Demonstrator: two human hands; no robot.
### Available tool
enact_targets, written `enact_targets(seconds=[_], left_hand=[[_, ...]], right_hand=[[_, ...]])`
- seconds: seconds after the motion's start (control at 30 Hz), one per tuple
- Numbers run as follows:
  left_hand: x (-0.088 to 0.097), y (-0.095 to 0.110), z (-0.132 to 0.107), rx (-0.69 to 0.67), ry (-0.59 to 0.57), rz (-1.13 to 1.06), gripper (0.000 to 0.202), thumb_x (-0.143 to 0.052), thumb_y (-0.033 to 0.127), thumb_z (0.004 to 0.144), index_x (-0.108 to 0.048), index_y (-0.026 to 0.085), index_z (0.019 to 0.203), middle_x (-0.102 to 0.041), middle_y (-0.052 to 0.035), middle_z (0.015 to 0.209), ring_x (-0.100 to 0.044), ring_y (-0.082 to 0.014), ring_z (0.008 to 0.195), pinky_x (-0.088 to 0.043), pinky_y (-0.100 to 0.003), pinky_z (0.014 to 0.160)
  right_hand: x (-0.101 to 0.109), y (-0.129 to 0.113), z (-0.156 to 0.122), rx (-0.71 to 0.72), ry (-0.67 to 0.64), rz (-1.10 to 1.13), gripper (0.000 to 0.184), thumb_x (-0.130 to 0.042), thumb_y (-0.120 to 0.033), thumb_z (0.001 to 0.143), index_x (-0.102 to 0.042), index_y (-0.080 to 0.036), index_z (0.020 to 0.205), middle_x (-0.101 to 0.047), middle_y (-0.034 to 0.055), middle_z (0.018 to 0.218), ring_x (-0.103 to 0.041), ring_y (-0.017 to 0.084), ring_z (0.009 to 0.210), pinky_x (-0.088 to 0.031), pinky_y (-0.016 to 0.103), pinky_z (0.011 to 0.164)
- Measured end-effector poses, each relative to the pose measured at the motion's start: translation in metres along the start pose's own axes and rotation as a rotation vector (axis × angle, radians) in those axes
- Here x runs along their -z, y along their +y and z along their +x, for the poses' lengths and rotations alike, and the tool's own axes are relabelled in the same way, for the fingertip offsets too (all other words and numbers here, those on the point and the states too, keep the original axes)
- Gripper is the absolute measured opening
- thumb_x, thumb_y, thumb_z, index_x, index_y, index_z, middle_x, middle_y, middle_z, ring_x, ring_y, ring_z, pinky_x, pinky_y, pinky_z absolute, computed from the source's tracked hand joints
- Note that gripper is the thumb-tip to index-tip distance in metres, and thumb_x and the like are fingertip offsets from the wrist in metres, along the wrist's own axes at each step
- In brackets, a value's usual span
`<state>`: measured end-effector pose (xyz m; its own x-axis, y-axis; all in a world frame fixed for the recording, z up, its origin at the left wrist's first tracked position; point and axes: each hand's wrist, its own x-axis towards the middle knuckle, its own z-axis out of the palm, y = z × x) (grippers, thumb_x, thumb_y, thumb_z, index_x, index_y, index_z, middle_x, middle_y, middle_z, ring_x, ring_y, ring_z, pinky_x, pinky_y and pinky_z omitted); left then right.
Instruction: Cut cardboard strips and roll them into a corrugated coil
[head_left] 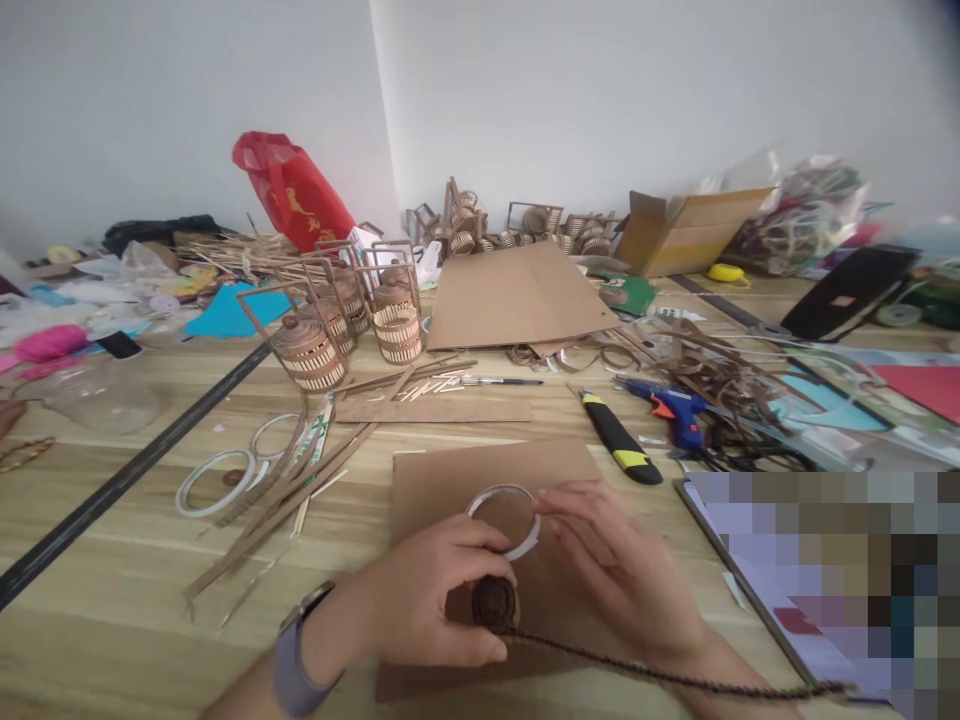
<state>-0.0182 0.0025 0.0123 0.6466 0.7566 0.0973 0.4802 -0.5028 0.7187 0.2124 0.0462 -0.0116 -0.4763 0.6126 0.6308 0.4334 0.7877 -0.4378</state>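
My left hand is closed around a small dark coil of braided cord; the cord's loose end trails right across the table. My right hand rests beside it, fingers curled, fingertips touching a white tape ring. Both hands lie over a brown cardboard sheet. A watch with a grey strap sits on my left wrist.
A black-and-yellow utility knife and a blue glue gun lie behind the hands. Small woven lantern baskets, cardboard strips, tape rings, a folded cardboard sheet, a red bag and craft scraps crowd the table.
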Motion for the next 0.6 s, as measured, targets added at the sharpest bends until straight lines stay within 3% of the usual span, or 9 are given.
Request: enact_targets(seconds=[0.27, 0.47, 0.6], left_hand=[[-0.009, 0.001, 0.002, 0.065, 0.053, -0.061, 0.041, -0.078, 0.029, 0.074, -0.066, 0.017, 0.112, -0.061, -0.011, 0.124, -0.058, -0.0257, 0.115, -0.045, -0.035, 0.102], [-0.011, 0.003, 0.002, 0.079, 0.054, -0.076, 0.042, -0.077, 0.035, 0.076, -0.066, 0.02, 0.114, -0.061, -0.0107, 0.125, -0.058, -0.0262, 0.115, -0.046, -0.036, 0.101], [-0.007, 0.005, 0.003, 0.055, 0.034, -0.051, 0.038, -0.076, 0.039, 0.077, -0.067, 0.022, 0.11, -0.065, -0.0081, 0.113, -0.063, -0.0252, 0.104, -0.05, -0.034, 0.092]], right_hand=[[-0.012, -0.004, -0.007, 0.197, 0.072, -0.26, 0.027, -0.052, -0.009, 0.09, -0.06, -0.019, 0.115, -0.074, 0.0036, 0.088, -0.065, 0.018, 0.085, -0.044, 0.034, 0.078], [-0.01, -0.007, -0.008, 0.15, 0.107, -0.264, 0.024, -0.049, -0.008, 0.091, -0.06, -0.021, 0.11, -0.071, 0.0016, 0.081, -0.064, 0.017, 0.075, -0.04, 0.033, 0.075], [-0.002, -0.007, -0.007, 0.073, 0.109, -0.248, 0.025, -0.052, -0.011, 0.09, -0.057, -0.022, 0.112, -0.069, 0.0005, 0.079, -0.062, 0.018, 0.073, -0.04, 0.035, 0.076]])
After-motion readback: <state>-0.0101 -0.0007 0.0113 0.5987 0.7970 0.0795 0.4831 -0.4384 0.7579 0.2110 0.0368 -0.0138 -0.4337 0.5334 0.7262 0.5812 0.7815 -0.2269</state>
